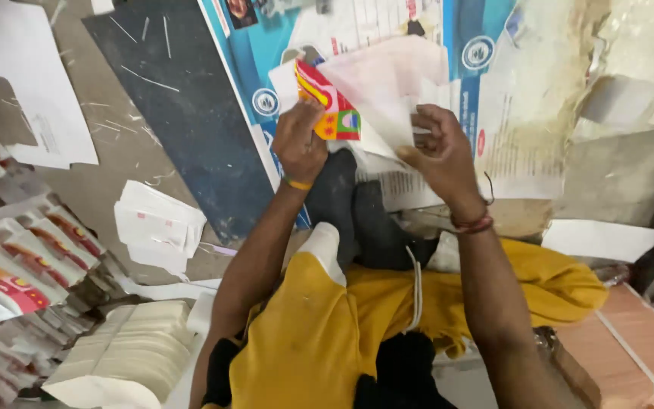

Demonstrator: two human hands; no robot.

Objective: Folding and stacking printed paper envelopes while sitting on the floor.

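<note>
The person sits on the floor, and both hands meet over a flat white paper envelope with a bright red, yellow and green printed flap [336,106]. The left hand [299,142] pinches the coloured end between thumb and fingers, while the right hand [439,151] grips the pale pinkish body of the same piece, fingers curled around its edge. The envelope is held up just above a blue and white printed poster sheet [266,91] spread on the floor. Judging by the surroundings, much work is already done: rows of finished red-printed envelopes [32,250] lie fanned out to the left, beside a small loose pile of white blanks [157,223] and a thick stack of cream paper [126,360]. That remaining paper suggests plenty is left.
</note>
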